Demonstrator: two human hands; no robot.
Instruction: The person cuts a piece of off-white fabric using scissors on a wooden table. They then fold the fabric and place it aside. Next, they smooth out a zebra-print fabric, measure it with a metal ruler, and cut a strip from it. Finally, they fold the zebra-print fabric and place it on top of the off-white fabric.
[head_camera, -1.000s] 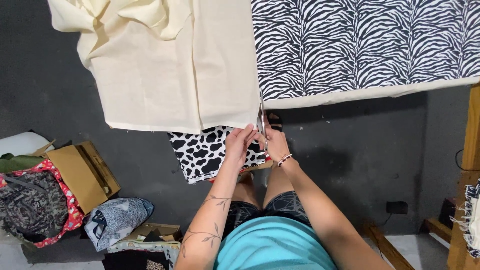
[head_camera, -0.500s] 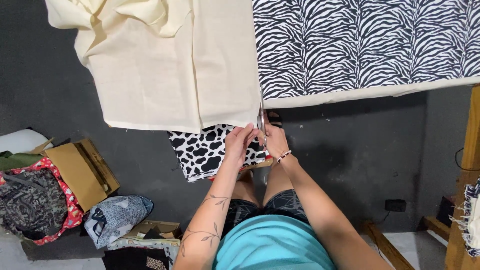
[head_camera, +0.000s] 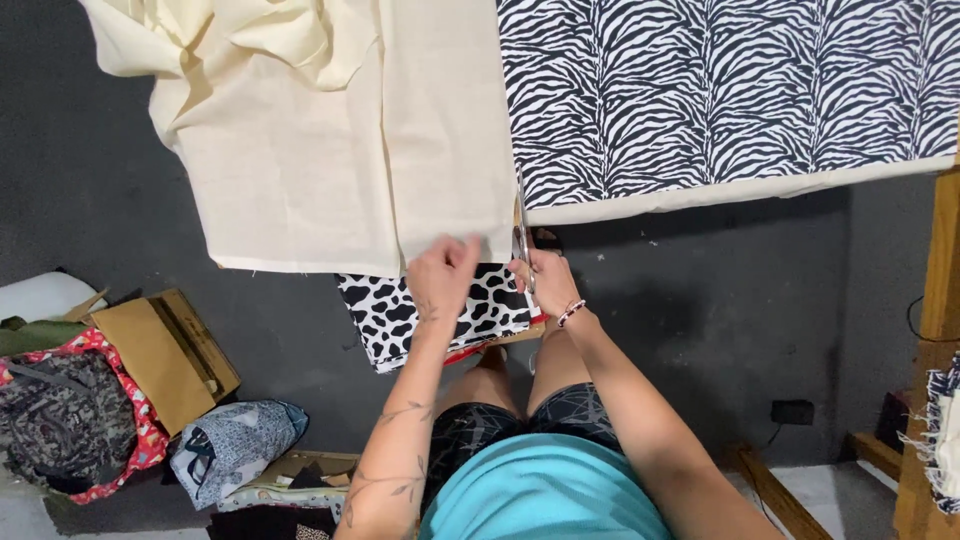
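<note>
A cream fabric and a black-and-white zebra-print fabric lie side by side, hanging over a table edge. My left hand pinches the lower edge of the cream fabric near the seam. My right hand grips scissors whose blades point up into the gap between the two fabrics. Below my hands lies a folded cow-print fabric.
An open cardboard box sits on the dark floor at left, beside a red-trimmed bag and a folded patterned cloth. A wooden frame stands at the right, with a wall socket near it.
My left hand has shifted a little to the left along the cream fabric's edge. The right hand and scissors stay at the seam.
</note>
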